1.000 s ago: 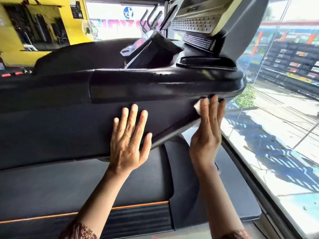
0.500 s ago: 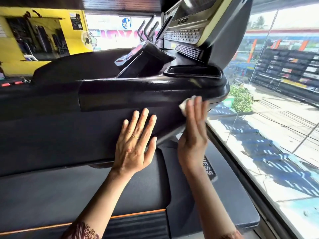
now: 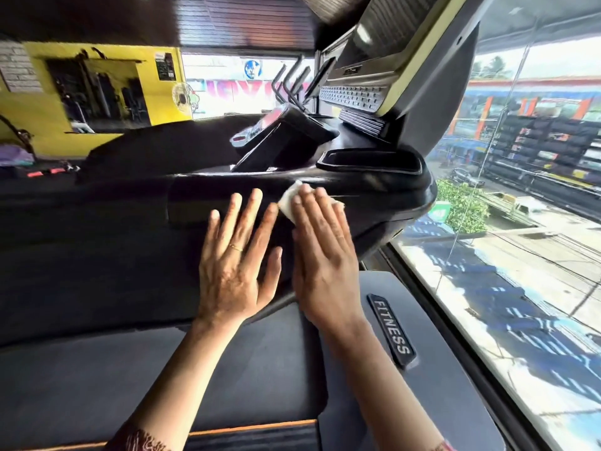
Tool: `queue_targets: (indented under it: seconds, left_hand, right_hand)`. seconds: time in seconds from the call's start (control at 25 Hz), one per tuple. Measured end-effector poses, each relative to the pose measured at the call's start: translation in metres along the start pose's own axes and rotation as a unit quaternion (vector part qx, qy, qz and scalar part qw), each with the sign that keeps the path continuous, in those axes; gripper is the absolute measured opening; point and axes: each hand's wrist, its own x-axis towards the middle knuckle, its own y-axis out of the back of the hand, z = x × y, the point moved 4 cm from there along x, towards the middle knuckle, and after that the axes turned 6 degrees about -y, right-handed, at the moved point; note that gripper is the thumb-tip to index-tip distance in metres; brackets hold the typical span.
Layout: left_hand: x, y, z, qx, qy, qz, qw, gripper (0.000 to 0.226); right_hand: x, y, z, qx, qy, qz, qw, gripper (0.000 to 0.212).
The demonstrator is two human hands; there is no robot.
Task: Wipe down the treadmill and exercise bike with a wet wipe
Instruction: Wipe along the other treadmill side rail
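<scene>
Wiping the black plastic treadmill console (image 3: 130, 239), the flat right hand (image 3: 325, 255) is pressing a folded white wet wipe (image 3: 289, 200). The left hand (image 3: 234, 265) is bracing beside it, fingers spread, holding nothing. Much is probably remaining.

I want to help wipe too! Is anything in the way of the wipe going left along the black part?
Yes. The left hand lies flat on the treadmill console, right beside the wet wipe that the right hand presses against it. Rightward, nothing visible blocks it.

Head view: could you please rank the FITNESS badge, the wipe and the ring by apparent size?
1. FITNESS badge
2. wipe, though the right hand hides most of it, so this order is unsure
3. ring
</scene>
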Motion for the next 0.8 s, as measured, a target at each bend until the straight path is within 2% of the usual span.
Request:
queue_targets:
  seconds: [0.08,0.16,0.24,0.32,0.44,0.48,0.64,0.8]
  left_hand:
    - [0.0,0.004,-0.001,-0.006,-0.003,-0.004,1.0,0.046]
    - [0.0,0.007,-0.003,-0.006,-0.002,-0.004,1.0,0.045]
    - [0.002,0.011,-0.008,-0.001,0.003,0.0,1.0,0.045]
    - [0.006,0.013,-0.012,-0.001,0.013,0.009,1.0,0.043]
    - [0.009,0.015,-0.014,-0.006,0.027,0.019,0.999,0.042]
    - [0.009,0.016,-0.015,-0.007,0.03,0.018,0.999,0.041]
    - [0.004,0.028,-0.032,0.015,0.039,0.013,0.999,0.041]
    - [0.004,0.037,-0.05,0.022,0.046,-0.002,0.999,0.041]
  right_hand:
    - [0.008,0.008,0.008,-0.033,0.017,-0.014,0.999,0.044]
    - [0.025,0.025,0.039,-0.064,-0.07,0.023,0.995,0.053]
    - [0.035,0.03,0.049,-0.054,-0.154,0.055,0.985,0.042]
    - [0.042,0.014,0.017,-0.046,-0.131,0.022,0.99,0.033]
    - [0.039,-0.004,-0.02,-0.026,-0.025,-0.065,0.997,0.043]
    - [0.042,-0.001,-0.013,-0.045,-0.029,-0.062,0.997,0.043]
    - [0.05,0.007,0.017,-0.101,-0.14,0.008,0.985,0.031]
    - [0.05,-0.027,-0.026,-0.085,-0.096,0.0,0.992,0.023]
